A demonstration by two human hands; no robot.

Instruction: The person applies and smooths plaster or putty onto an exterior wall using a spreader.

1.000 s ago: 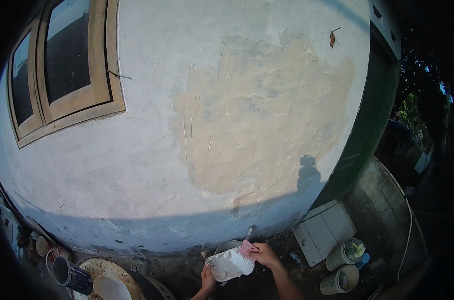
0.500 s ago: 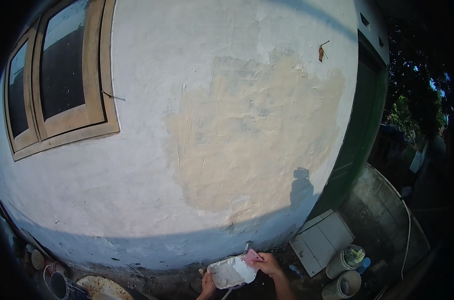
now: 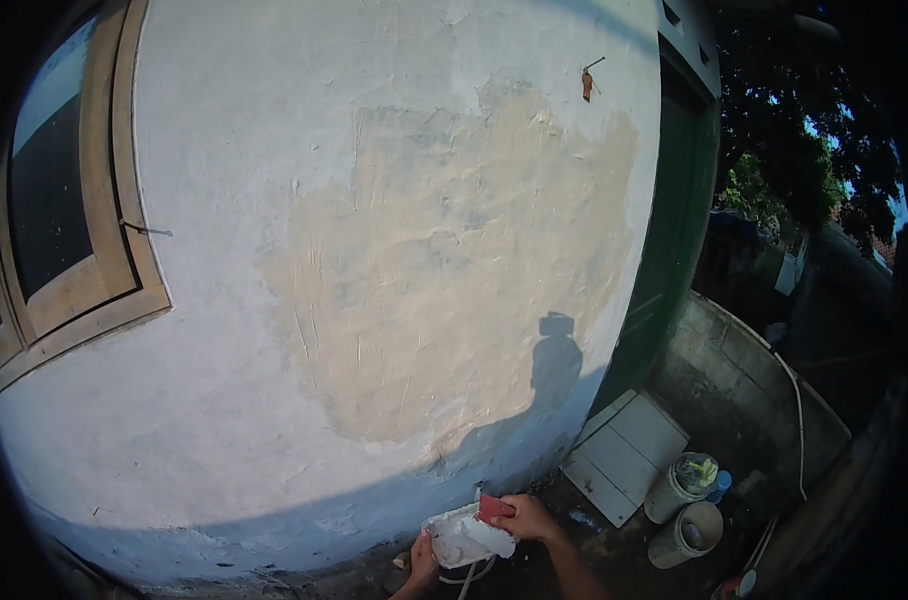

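My left hand (image 3: 424,562) grips the left edge of a white tray (image 3: 436,522) that holds pale, wet filler paste (image 3: 464,540). A red putty scraper (image 3: 495,509) is in my right hand (image 3: 526,518), its blade by the tray's right side, where white paste is heaped. Whether the blade's edge is in the paste cannot be made out. Both hands are low in the view, in front of the wall's foot. Above them, the white wall (image 3: 214,400) carries a large cream patch (image 3: 454,270) with ridges and scrape marks.
A wooden-framed window (image 3: 124,200) is at the left and a green door (image 3: 664,230) at the right. White tiled slab (image 3: 624,455) lies below the door. Two buckets (image 3: 686,535) (image 3: 664,497) stand at the lower right. A nail with a rusty piece (image 3: 587,84) sticks out of the wall.
The view has turned right, so the window and wall patch have shifted left. The scraper has tilted and moved slightly at the tray's right side; both hands keep their holds.
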